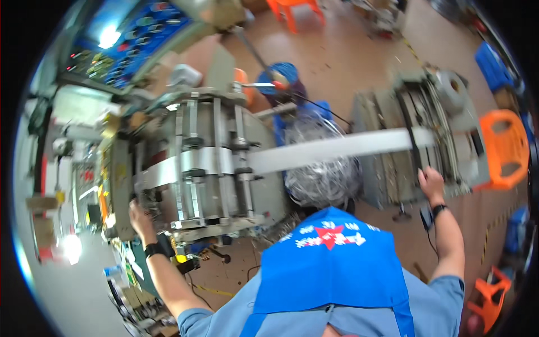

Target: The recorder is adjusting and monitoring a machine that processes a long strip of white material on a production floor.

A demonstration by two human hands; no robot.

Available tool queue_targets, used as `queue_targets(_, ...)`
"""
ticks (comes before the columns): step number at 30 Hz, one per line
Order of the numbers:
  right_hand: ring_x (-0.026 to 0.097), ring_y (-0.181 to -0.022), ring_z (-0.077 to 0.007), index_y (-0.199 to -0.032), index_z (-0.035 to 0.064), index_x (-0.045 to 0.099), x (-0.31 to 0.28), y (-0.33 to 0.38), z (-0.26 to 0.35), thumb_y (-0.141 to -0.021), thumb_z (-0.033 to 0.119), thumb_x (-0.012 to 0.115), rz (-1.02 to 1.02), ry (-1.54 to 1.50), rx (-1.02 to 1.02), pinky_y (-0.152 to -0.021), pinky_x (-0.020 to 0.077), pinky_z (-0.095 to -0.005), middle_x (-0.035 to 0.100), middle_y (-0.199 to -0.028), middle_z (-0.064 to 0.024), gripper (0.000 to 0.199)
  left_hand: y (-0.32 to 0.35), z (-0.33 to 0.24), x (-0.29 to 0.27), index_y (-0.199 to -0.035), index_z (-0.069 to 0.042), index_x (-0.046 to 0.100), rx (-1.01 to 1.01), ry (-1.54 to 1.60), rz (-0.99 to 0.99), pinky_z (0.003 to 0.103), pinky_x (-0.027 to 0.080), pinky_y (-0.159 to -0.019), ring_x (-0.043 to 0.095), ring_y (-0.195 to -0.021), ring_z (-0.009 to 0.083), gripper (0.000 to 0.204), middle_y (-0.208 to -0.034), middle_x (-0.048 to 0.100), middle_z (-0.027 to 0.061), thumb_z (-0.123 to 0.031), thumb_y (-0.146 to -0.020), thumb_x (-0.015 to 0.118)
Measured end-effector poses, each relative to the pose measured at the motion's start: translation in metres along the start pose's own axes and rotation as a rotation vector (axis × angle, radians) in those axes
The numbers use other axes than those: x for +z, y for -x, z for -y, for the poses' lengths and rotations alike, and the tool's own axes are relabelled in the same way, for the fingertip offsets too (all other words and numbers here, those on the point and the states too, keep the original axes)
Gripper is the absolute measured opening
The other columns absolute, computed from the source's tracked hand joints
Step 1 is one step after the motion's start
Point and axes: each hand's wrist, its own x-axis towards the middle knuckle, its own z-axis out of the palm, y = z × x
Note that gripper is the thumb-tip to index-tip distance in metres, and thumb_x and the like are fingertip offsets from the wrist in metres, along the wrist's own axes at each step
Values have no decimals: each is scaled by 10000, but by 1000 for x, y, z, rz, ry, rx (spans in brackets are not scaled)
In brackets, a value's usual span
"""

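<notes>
A long white strip [337, 147] runs between two grey machines, over the rollers [195, 160] of the left machine and across to the right machine [393, 151]. My left hand [141, 222] reaches to the near left end of the left machine [241, 205], its fingers blurred and partly hidden by the machine. At the near edge of the right machine is my right hand [431, 182], closed like a fist, a little below the strip. Whatever it may grip is hidden. Dark bands circle both wrists. A blue apron [331, 264] covers my front.
Tangled clear strips [323, 174] are heaped between the machines. A white roll [450, 90] sits on the right machine's far side. Beside it stands an orange plastic stool [505, 149]. Behind the machines are a blue round container [279, 74] and a blue parts rack [146, 36].
</notes>
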Motion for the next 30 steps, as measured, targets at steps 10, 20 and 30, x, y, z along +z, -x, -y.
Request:
queue_targets(10,560,-619,-325,-688,53,527,-9,-5,10,-852,209,659,-27,-117,-4,-572,449,-417,547,-660,-127,261,11,3,-8,-798,-95,575,-467,88,474,187,235,-358,321,-420,19,481,-575,434,-59,-538,-965,491)
queue_targets(20,543,-568,-289,-687,42,544,-4,-5,6,-858,210,663,29,-149,10,-552,444,-380,549,-644,-118,267,-13,35,-18,-829,-108,595,-403,101,542,153,247,-372,371,-452,-3,497,-592,459,-81,-584,-940,500)
queue_targets(30,557,-572,-285,-689,39,557,-8,-8,11,-858,230,663,48,-177,6,-562,457,-375,561,-635,-116,276,-1,35,-18,-905,-94,613,-310,123,413,156,340,-460,443,-529,29,538,-665,511,-55,-617,-928,490)
